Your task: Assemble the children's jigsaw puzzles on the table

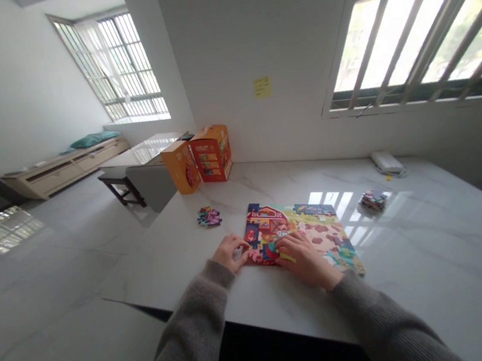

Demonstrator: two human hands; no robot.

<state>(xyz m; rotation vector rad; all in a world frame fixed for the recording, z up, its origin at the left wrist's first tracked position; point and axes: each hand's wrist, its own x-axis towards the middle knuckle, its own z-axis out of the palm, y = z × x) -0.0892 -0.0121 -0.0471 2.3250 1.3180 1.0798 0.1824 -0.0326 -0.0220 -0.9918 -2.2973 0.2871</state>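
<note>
A colourful farm-scene jigsaw puzzle [321, 235], with a red barn and a brown-spotted cow, lies mostly assembled on the white marble-look table. At its lower left edge is my left hand [230, 253], its thumb and index finger curled together against a pink edge piece. My right hand [304, 258] reaches over the lower middle of the picture. Its fingers are bent round a puzzle piece [287, 256] with yellow showing, and the palm hides part of the puzzle below.
Loose pieces [209, 216] lie beyond my left hand, and a stack of pieces [373, 200] sits to the right. Orange boxes [214, 154] stand at the table's back left. A white device [387, 162] rests near the wall, with a yellow note [262, 87] above the table.
</note>
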